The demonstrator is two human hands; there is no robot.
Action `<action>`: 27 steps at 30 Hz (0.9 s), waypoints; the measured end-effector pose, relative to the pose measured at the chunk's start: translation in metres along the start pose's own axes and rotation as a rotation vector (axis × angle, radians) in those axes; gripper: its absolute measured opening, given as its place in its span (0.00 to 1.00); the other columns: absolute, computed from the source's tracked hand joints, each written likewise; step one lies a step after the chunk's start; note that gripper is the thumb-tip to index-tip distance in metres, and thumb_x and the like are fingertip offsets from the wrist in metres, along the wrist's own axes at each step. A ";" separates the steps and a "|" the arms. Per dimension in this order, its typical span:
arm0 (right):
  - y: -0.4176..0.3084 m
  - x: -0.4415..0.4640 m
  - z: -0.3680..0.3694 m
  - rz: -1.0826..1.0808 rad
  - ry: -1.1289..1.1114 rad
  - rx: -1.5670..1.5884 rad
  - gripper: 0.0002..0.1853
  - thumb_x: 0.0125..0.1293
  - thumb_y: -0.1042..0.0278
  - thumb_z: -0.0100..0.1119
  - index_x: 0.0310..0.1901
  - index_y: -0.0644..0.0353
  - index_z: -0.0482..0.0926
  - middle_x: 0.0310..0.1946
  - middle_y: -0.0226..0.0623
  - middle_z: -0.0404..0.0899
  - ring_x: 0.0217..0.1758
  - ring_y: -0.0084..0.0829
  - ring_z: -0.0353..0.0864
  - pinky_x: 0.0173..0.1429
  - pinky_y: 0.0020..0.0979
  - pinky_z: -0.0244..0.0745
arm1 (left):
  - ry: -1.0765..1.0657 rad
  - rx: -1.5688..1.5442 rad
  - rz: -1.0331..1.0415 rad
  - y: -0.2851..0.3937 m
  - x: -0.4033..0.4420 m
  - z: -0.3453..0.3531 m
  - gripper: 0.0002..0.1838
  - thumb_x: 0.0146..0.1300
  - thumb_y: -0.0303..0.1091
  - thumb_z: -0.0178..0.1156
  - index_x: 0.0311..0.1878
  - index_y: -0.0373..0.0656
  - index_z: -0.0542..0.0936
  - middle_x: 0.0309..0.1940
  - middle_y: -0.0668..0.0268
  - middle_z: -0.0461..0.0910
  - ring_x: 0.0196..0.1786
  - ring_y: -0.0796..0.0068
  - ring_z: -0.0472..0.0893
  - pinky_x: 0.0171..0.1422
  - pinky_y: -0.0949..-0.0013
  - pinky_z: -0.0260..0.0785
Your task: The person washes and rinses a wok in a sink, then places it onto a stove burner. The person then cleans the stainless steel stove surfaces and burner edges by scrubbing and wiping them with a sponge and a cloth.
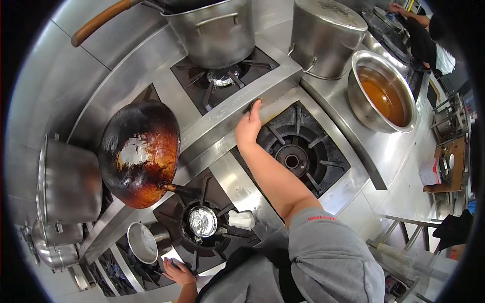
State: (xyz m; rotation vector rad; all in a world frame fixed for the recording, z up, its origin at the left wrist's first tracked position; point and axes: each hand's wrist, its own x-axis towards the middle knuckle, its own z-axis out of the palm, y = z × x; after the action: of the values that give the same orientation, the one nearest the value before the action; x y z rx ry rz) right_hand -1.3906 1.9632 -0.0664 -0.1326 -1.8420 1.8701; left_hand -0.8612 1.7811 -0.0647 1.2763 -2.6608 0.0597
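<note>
My right hand point(248, 126) is stretched out over the steel ledge point(217, 132) between the front and back burners. Its fingers are pressed together at the ledge, partly hidden, with a small dark patch at the tips that I cannot make out. Beneath that forearm lies a black burner grate point(291, 160). At the lower left, my left hand point(178, 272) is open, fingers spread near the stove's front edge, close to a small metal pot point(143, 243). A folded white cloth point(241, 220) rests on the near grate beside a foil-covered burner centre point(203, 221).
A scorched wok point(139, 156) leans at the left, near a large pot point(75, 179). Behind the ledge stands a tall pot point(212, 38). Right of it are a stockpot point(326, 40) and a bowl point(382, 96) of brown liquid. Another person point(422, 38) is at the far right.
</note>
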 end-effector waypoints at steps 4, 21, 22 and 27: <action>0.019 0.103 -0.036 0.143 0.067 0.545 0.32 0.71 0.51 0.40 0.68 0.67 0.52 0.70 0.47 0.50 0.71 0.31 0.52 0.72 0.27 0.43 | -0.041 -0.002 -0.010 0.000 0.000 -0.002 0.20 0.67 0.45 0.40 0.55 0.43 0.66 0.65 0.60 0.62 0.70 0.59 0.57 0.71 0.41 0.34; -0.046 -0.023 0.013 0.441 0.088 0.978 0.32 0.63 0.85 0.41 0.69 0.61 0.50 0.69 0.57 0.47 0.73 0.45 0.46 0.73 0.34 0.44 | -0.013 -0.066 0.024 -0.005 -0.001 -0.003 0.20 0.64 0.42 0.43 0.57 0.45 0.65 0.65 0.61 0.61 0.70 0.58 0.56 0.71 0.39 0.33; -0.057 -0.073 0.020 0.228 -0.083 0.504 0.30 0.66 0.74 0.43 0.70 0.62 0.49 0.70 0.53 0.44 0.74 0.41 0.42 0.74 0.33 0.40 | -0.016 -0.055 0.017 -0.002 0.000 -0.003 0.20 0.63 0.42 0.44 0.56 0.45 0.65 0.65 0.61 0.62 0.70 0.58 0.56 0.71 0.39 0.33; -0.074 -0.071 0.021 0.163 -0.123 0.361 0.36 0.59 0.89 0.38 0.70 0.62 0.45 0.69 0.60 0.45 0.73 0.46 0.44 0.74 0.34 0.40 | -0.005 -0.067 0.001 -0.006 -0.001 -0.001 0.20 0.61 0.40 0.47 0.55 0.45 0.66 0.64 0.62 0.63 0.70 0.58 0.56 0.71 0.38 0.34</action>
State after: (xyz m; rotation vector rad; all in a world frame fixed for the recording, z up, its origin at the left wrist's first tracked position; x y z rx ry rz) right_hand -1.3166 1.9109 -0.0139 -0.0434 -1.5751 2.3387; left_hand -0.8559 1.7778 -0.0643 1.2562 -2.6435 -0.0320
